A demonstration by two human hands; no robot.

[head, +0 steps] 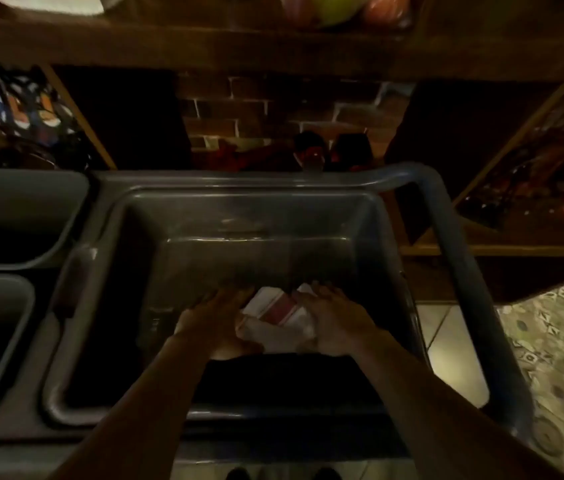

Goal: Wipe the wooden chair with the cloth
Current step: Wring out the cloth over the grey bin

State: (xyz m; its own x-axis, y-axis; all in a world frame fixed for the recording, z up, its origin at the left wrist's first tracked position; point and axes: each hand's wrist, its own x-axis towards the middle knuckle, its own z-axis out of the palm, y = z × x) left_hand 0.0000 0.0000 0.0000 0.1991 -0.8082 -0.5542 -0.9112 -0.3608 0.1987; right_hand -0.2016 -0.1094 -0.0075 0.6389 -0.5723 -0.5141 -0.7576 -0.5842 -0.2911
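Your two hands meet over the cloth, a pale piece with a red band, low in the near part of the grey tub. Your left hand presses against its left edge with the fingers stretched forward and the thumb side tucked under; your right hand cups its right edge the same way. Neither hand is fisted, and the picture is too dim and soft to tell whether you truly pinch the cloth or only squeeze it between your palms.

The tub sits on a grey cart, with two more bins at the left. Past the far rim there is a brick wall, and a patterned floor shows at the right.

No wooden chair can be made out here, so the wiping has not begun; this looks like fetching or wringing the cloth.

Watch for these:
- A loose palm hold could let the cloth slip back into the tub as you lift
- If it is wet, drips may land on the floor and make it slick
- In this poor light you could knock your knuckles on the near rim as you lift
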